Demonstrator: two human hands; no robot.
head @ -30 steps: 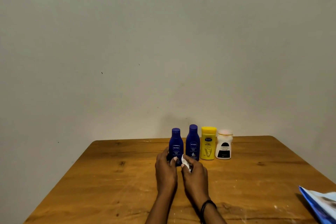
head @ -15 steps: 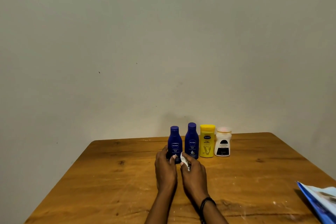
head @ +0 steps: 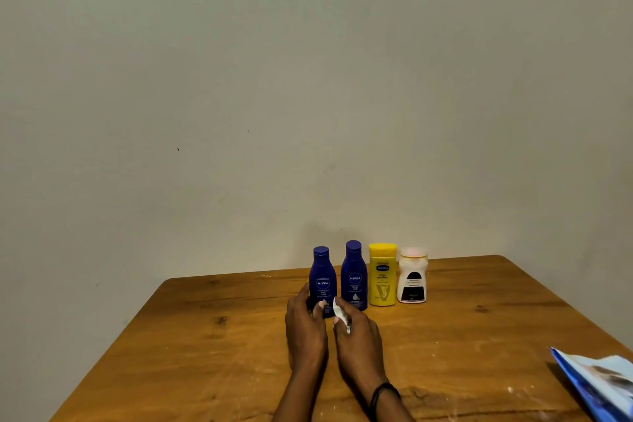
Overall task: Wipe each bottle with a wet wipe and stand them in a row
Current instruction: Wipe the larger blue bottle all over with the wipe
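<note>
Several bottles stand upright in a row near the far edge of the wooden table [head: 205, 336]: a small blue bottle [head: 322, 274], a taller blue bottle [head: 354, 272], a yellow bottle [head: 382, 274] and a white bottle [head: 412, 276]. My left hand [head: 306, 327] grips the base of the small blue bottle, thumb in front and fingers around its left side. My right hand [head: 358, 336] sits just right of it, pinching a crumpled white wet wipe [head: 339, 312] close to that bottle's lower front.
A blue and white wipe packet [head: 597, 384] lies at the table's right front edge. A plain wall rises directly behind the bottles. A black band circles my right wrist.
Both hands and the bottles stay in nearly the same pose. Only the camera view has shifted slightly.
</note>
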